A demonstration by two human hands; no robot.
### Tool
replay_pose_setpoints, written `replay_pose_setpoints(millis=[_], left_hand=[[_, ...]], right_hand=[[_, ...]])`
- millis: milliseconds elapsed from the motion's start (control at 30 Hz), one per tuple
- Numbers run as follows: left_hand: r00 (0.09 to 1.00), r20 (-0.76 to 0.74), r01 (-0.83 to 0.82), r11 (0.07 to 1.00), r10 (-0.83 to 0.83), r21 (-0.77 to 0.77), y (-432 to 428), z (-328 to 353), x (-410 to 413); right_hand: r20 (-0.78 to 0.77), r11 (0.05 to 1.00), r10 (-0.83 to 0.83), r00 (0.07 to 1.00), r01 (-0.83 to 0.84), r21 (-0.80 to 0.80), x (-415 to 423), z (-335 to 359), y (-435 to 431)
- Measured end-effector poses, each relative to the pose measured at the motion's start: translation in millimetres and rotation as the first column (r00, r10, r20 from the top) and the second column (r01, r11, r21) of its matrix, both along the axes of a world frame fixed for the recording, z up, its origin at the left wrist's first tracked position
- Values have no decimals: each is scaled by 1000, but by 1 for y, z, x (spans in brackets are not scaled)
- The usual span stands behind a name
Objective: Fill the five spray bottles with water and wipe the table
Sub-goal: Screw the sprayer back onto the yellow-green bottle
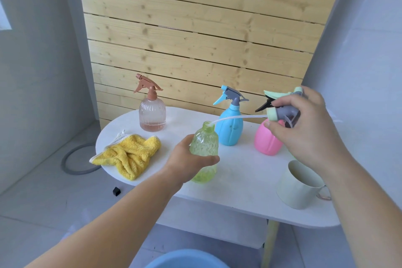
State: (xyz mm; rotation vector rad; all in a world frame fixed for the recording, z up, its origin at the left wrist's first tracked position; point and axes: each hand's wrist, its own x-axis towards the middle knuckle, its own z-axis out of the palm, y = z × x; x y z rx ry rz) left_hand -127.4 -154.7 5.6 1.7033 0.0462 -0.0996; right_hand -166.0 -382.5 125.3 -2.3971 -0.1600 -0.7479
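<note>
My left hand (pixel 187 163) grips a clear green bottle (pixel 204 148) standing uncapped near the middle of the white table (pixel 239 183). My right hand (pixel 304 124) holds its spray head (pixel 282 106), grey with a pale green collar, tilted above the pink bottle. The head's thin white dip tube (pixel 237 118) reaches left, and its tip sits at the green bottle's mouth. A clear brownish bottle (pixel 152 115) with a brown sprayer stands at the back left and holds a little water. A blue bottle (pixel 231 128) stands behind the green one. The pink bottle (pixel 266 140) is partly hidden by my right hand.
A crumpled yellow cloth (pixel 130 154) lies at the table's left end. A pale green mug (pixel 298 185) stands near the front right edge. A blue basin rim (pixel 187 260) shows below the table. A grey hose loop (pixel 74 159) lies on the floor at left.
</note>
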Motion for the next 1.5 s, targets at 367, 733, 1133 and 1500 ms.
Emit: replay_pose_setpoints(millis=[367, 733, 1133, 1500], left_hand=[[997, 56, 52, 995, -57, 82, -14, -2, -5], [988, 54, 139, 981, -147, 134, -4, -10, -4], [986, 82, 134, 985, -143, 110, 0, -15, -4], [986, 99, 117, 983, -131, 139, -3, -17, -8]], right_hand=[[-177, 920, 281, 943, -317, -229, 35, 20, 57], [-348, 866, 423, 837, -486, -116, 42, -1, 73], [-496, 854, 412, 764, -513, -81, 53, 0, 65], [-283, 872, 387, 877, -448, -197, 47, -24, 74]])
